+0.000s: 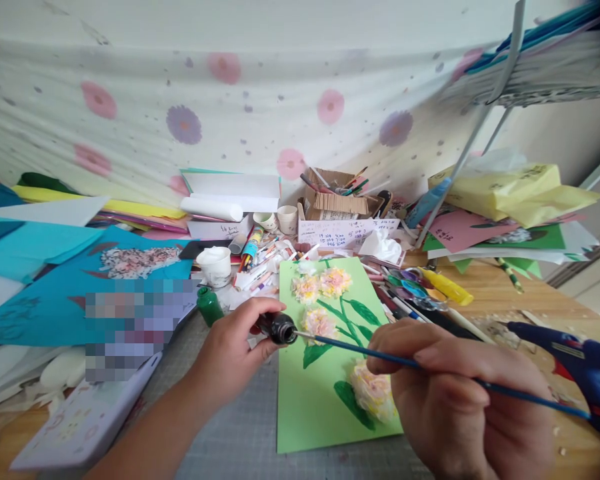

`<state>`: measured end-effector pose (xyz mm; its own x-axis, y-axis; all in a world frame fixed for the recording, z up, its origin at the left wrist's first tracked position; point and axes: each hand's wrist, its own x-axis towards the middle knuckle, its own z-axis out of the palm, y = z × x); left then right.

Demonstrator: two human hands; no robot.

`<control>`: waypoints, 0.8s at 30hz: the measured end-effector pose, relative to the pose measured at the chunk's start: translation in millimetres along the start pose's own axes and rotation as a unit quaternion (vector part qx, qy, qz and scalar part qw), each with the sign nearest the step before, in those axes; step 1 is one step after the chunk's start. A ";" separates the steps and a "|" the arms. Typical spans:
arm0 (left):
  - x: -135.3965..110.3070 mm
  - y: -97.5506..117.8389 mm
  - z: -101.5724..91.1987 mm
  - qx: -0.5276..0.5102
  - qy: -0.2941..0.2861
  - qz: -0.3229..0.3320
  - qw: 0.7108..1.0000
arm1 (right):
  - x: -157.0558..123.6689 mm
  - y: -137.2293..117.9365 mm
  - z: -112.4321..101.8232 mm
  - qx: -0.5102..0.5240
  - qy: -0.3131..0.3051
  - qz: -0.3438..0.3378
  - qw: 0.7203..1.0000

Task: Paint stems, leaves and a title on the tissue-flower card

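Grey mat (pixel 220 440), brush tip (pixel 299 333) indistinct at bottle (pixel 277 328)

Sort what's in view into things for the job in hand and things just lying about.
Apparently in use:
blue-handled paintbrush
small dark bottle
light green flower picture

Seemingly just lying about:
blue glue gun
cardboard box
white paper roll

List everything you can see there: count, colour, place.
Dark bottle: one, black, centre
Paintbrush: one, blue handle, tip at dark bottle's mouth
Card: one, light green, centre
Ruffled flowers: four, pink-yellow, on card
Cutting mat: one, grey, under card
Green bottle: one, green, centre left
Paper cups: three, white, rear
Cardboard box: one, brown, rear
Glue gun: one, blue, right
Coloured paper: many, mixed, both sides
Pens: many, mixed, beside card
Floral cloth: one, white, background
Left hand: one, bare, holding dark bottle
Right hand: one, bare, holding paintbrush
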<state>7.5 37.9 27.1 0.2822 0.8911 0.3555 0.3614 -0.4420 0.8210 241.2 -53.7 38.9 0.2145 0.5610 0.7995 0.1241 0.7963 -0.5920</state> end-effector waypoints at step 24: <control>-0.8 14.6 4.8 0.004 -0.086 -0.075 0.993 | 14.1 5.3 8.1 0.099 0.131 -0.015 0.986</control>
<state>16.8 30.2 36.7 0.3725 0.9164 0.1466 0.4171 -0.3065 0.8556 237.1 -39.7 47.8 0.4595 0.4794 0.7477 -0.0525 0.8550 -0.5159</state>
